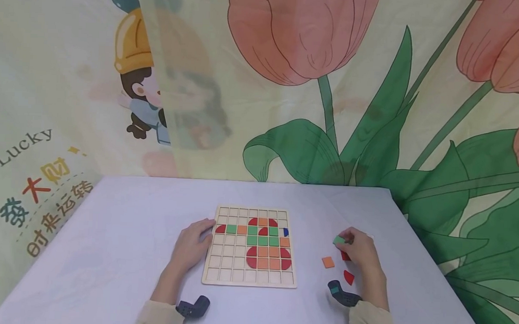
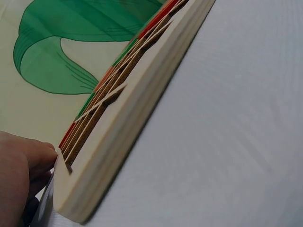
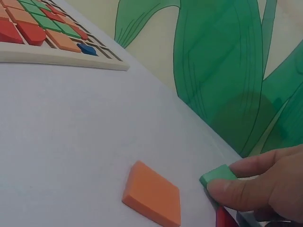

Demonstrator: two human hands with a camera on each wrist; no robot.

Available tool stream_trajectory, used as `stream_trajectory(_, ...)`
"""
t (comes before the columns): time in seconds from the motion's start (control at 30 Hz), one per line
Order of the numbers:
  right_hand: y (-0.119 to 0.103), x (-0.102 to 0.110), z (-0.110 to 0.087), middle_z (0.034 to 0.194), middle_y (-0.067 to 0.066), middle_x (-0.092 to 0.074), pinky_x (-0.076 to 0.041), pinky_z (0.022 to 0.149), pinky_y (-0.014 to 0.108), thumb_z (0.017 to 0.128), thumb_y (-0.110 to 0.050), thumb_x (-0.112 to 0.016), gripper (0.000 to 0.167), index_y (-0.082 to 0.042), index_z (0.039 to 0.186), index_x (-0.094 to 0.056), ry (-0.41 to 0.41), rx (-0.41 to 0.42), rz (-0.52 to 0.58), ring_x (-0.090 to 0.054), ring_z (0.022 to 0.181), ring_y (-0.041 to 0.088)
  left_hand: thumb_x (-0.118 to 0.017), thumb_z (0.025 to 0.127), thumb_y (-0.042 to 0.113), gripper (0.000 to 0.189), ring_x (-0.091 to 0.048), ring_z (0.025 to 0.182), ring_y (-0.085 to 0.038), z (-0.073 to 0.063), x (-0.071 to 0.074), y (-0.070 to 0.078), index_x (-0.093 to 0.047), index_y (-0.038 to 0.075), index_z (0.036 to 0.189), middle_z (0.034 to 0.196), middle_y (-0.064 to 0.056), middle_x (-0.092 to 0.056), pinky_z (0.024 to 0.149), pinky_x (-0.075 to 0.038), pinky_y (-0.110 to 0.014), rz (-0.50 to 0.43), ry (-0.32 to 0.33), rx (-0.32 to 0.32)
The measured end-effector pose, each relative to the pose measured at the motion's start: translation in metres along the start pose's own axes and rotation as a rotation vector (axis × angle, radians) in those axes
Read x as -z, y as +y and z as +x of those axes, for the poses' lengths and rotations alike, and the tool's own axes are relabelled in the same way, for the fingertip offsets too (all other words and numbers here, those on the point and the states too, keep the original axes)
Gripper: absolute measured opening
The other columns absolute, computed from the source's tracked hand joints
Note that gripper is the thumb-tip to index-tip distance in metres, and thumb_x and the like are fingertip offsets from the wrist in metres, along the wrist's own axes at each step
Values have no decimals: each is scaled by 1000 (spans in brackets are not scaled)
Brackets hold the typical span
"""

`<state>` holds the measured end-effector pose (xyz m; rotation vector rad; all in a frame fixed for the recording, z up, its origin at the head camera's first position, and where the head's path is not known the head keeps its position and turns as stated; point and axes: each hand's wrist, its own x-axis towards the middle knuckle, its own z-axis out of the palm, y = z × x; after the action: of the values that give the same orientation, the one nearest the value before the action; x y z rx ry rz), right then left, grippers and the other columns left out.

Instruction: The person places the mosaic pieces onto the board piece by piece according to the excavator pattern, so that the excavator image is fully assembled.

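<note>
A square wooden grid board (image 1: 230,275) lies mid-table, with red, green and orange tiles and a blue piece (image 1: 285,232) in some cells. My left hand (image 1: 192,245) rests along its left side, fingertips touching the edge; in the left wrist view the fingers (image 2: 40,153) meet the board's corner (image 2: 66,198). To the right of the board, my right hand (image 1: 359,249) pinches a green square tile (image 3: 218,176) between thumb and index finger. Under and beside that hand lie a red piece (image 1: 345,256), an orange square tile (image 1: 328,262) and a red quarter-round tile (image 1: 348,277).
A white cloth covers the table (image 1: 124,233). Behind it hangs a backdrop (image 1: 190,164) printed with tulips and a cartoon figure. Dark wrist cameras (image 1: 193,307) are strapped at both cuffs. Part of a dark piece under the right fingers is hidden.
</note>
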<state>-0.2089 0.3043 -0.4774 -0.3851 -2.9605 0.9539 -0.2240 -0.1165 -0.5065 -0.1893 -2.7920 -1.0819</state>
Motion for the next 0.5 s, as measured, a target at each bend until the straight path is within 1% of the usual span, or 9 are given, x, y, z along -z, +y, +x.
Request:
stream_trajectory(0.13,-8,-3,1,97,16,-64,-55,63,30,83,-14,-72,27,-3,106,-62,-20,34,34,-59,81,26,-57,92,16,41,-44,134,-32,0,0,-2,-55,9,132,139,-12,-53,113,-33,-50,-2,-5,3)
stream_trajectory(0.2,-17,-8,2,96,13,-65,-53,63,29,83,-17,-72,25,-6,105,-65,-24,62,21,-58,80,22,-57,92,17,41,-44,134,-32,1,0,-3,-55,9,132,139,-12,-53,113,-33,-50,-2,-5,0)
stream_trajectory(0.27,-29,-15,3,96,9,-67,-54,68,32,84,-18,-72,23,-9,104,-68,-26,109,9,-60,83,21,-57,92,17,41,-44,134,-32,1,0,-3,-55,9,132,139,-12,-53,113,-33,-50,-3,-4,-2)
stream_trajectory(0.37,-59,-30,0,100,4,-70,-55,80,36,85,-19,-71,20,-12,105,-71,-25,186,10,-61,92,19,-57,92,18,41,-43,134,-31,1,0,-4,-55,9,132,139,-12,-53,113,-32,-50,-6,-2,0)
stream_trajectory(0.43,-82,-43,-5,101,3,-71,-55,82,36,85,-17,-71,21,-13,106,-72,-40,226,44,-60,93,18,-56,92,18,41,-43,134,-32,1,-1,-4,-56,9,132,139,-13,-53,113,-32,-52,-9,2,-5)
stream_trajectory(0.5,-105,-57,-12,100,1,-71,-56,81,32,86,-17,-71,22,-15,107,-72,-57,267,71,-60,90,16,-56,92,18,40,-44,134,-32,2,-2,-4,-56,9,131,139,-13,-53,113,-32,-52,-8,6,-14)
